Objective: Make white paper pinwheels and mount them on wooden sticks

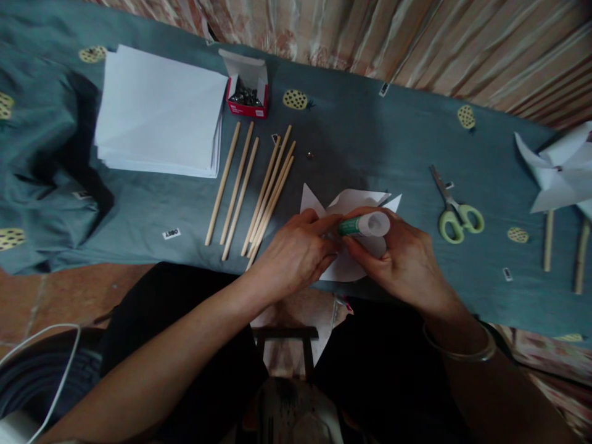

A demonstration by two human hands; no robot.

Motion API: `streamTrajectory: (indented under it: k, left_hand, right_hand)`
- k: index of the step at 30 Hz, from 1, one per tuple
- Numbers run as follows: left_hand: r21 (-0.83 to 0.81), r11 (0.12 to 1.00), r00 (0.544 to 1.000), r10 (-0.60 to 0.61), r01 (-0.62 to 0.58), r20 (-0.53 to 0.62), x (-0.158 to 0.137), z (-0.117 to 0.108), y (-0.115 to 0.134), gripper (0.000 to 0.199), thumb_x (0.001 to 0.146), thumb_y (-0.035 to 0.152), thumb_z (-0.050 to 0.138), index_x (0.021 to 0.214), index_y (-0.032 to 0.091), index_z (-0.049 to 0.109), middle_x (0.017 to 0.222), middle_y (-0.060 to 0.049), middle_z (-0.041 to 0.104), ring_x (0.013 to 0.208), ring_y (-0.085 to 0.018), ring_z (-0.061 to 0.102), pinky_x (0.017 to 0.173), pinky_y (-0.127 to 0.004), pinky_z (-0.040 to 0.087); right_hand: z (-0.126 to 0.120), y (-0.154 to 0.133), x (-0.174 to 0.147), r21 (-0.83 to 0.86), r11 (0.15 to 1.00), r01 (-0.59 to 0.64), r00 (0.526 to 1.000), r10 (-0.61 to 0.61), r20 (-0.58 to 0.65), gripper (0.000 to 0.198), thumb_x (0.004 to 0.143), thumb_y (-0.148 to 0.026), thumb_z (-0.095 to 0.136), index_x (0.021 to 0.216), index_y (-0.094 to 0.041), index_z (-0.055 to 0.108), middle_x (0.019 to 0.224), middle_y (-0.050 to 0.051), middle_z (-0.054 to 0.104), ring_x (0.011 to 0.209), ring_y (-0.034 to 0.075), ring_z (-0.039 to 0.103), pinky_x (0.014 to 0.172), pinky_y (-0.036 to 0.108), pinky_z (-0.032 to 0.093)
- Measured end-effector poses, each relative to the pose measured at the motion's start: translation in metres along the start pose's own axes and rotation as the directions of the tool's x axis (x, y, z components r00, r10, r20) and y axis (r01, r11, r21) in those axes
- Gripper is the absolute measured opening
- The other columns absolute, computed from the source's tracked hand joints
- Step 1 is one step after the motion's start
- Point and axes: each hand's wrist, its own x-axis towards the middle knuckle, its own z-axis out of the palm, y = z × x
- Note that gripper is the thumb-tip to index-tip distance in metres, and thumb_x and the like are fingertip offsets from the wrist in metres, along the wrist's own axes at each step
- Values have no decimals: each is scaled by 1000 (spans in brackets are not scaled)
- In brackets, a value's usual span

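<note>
At the table's near edge lies a white paper pinwheel (pixel 345 268), its cut corners folded and partly hidden by my hands. My right hand (pixel 402 256) is closed around a glue stick (pixel 365 225) with a green label and a white end, held over the middle of the paper. My left hand (pixel 298 246) presses on the paper's left side, fingers bent and touching it beside the glue stick. Whatever lies under the left fingertips is hidden.
Several wooden sticks (pixel 238 191) lie left of my hands. Behind them are a paper stack (pixel 161 111), a red box of metal pins (pixel 248 92) and one loose pin (pixel 310 155). Green-handled scissors (pixel 456 213) and finished pinwheels (pixel 562 169) lie to the right.
</note>
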Motion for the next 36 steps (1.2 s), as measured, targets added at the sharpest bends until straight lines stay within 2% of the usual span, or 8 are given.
streamTrajectory:
  k: [9,18,21,24,26,29,33,36]
  left_hand:
    - [6,1000,999,-12,12,33,0,-1,0,25,96,24,51,94,19,76,143,-6,57,95,-22,55,87,-39,50]
    - [-21,1000,1000,4,-3,16,0,0,-2,24,96,27,54,99,21,77,144,-7,57,100,-25,55,92,-42,51]
    - [-11,1000,1000,7,-7,10,0,-1,-2,24,96,27,55,95,21,78,144,-7,58,101,-25,56,90,-42,52]
    - [-4,1000,1000,5,-5,17,1,-1,-1,25,95,26,54,92,20,79,144,-8,58,101,-26,57,89,-42,52]
    - [-11,1000,1000,3,-3,26,1,-2,-2,25,95,25,54,92,19,79,143,-8,58,101,-26,57,89,-42,52]
    - [-50,999,1000,5,-5,-3,-1,-1,-3,25,95,23,54,90,18,78,141,-10,60,102,-26,58,90,-44,52]
    - [-305,952,984,-18,-36,-175,-5,-1,-6,25,93,18,55,109,18,74,137,-11,63,109,-25,61,94,-42,52]
    - [-606,796,961,-172,6,-217,-5,-3,-6,41,91,18,57,131,20,62,135,-10,65,101,-20,64,87,-34,53]
  right_hand:
    - [-3,-2,0,18,999,36,999,-37,39,19,90,-21,60,108,-19,64,96,8,74,91,26,72,81,40,60]
    - [-7,-2,-4,1,1000,-1,999,1,51,17,90,-22,61,106,-19,66,99,8,74,92,25,72,84,39,59]
    - [-11,-3,-6,19,998,-62,997,61,42,17,88,-23,64,104,-20,67,99,7,75,90,25,73,84,39,59]
    - [-18,-4,-7,122,967,-225,970,234,-70,15,84,-26,69,99,-23,70,95,5,75,88,24,72,86,42,57]
    - [-23,-2,-6,322,886,-335,898,403,-176,12,82,-27,72,94,-26,72,92,2,76,87,23,72,88,42,57]
    - [-29,5,-1,700,650,-294,788,579,-207,8,79,-24,75,84,-30,73,85,-2,75,80,19,70,84,37,57]
    - [-31,10,5,923,304,-238,733,679,-35,5,71,-23,77,74,-25,72,79,-3,75,76,14,70,78,29,59]
    - [-28,7,8,963,92,-253,730,671,128,6,72,-28,76,74,-25,72,79,-2,76,80,15,72,81,29,59]
